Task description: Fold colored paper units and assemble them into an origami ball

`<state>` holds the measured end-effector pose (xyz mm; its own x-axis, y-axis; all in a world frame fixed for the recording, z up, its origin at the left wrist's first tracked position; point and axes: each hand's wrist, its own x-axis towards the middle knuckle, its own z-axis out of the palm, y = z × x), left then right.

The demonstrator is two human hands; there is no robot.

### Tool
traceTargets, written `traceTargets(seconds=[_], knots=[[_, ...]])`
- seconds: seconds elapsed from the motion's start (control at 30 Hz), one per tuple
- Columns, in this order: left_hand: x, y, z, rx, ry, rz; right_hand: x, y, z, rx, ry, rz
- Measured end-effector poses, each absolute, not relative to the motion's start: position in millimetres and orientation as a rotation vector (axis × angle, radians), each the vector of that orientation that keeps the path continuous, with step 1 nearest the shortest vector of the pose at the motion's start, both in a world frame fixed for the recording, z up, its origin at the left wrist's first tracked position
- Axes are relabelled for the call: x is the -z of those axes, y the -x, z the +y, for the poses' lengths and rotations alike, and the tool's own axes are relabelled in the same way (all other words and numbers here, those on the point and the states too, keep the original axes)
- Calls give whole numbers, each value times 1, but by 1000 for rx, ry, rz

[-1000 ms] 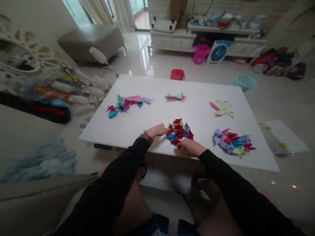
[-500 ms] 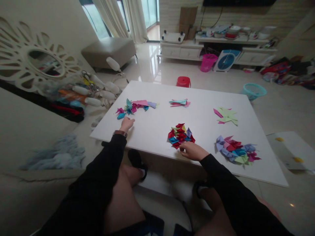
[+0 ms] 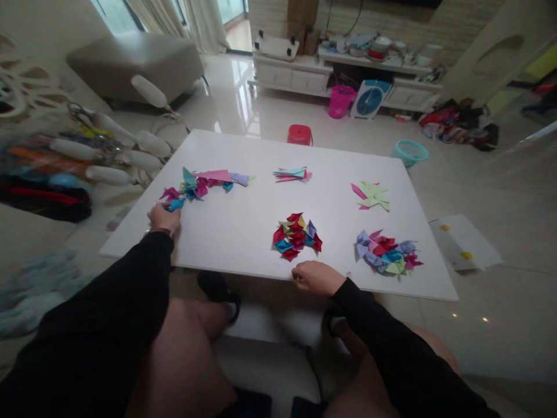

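Note:
My left hand (image 3: pixel 164 217) is at the near-left end of a loose row of origami pieces (image 3: pixel 202 187). Its fingers are curled against a blue origami piece (image 3: pixel 176 204); the fingertips are partly hidden. A magenta piece (image 3: pixel 170 194) lies just behind it. At the table's front edge, my right hand (image 3: pixel 317 278) is closed in a loose fist, and I see nothing in it. Just beyond it sits a heap of mostly red origami (image 3: pixel 296 237) with blue, green, yellow and purple pieces. Both hands are apart from that heap.
On the white table (image 3: pixel 243 232) are a mixed origami pile (image 3: pixel 387 253) at right, light green and pink pieces (image 3: pixel 371 195) behind it, and a flat stack of folded paper (image 3: pixel 292 173) at back centre. A red stool (image 3: pixel 300 134) stands beyond; a lamp (image 3: pixel 124 157) is left.
My left hand has moved left, up against the blue piece. My right hand has drawn back from the red heap to the table edge. The view has shifted to the right.

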<state>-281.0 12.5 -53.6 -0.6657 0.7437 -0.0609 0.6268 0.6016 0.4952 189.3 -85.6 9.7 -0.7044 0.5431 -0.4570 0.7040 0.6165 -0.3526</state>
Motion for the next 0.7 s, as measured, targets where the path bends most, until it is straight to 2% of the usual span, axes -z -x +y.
traceTargets(seconds=[0.23,0.43,0.57,0.7], knots=[[44,273,1,-728,-956,2593,-13,-189,-83,750,-995,2558],[26,244,-27,-844,-995,2378,-10,-194,-81,750,-1040,2582],[-2,188,-35,-993,-1385,2044,-12,-213,-68,769,-1136,2645],[-42,102,-40,-1163,-1782,1652,-20,-240,-51,787,-1445,2775]])
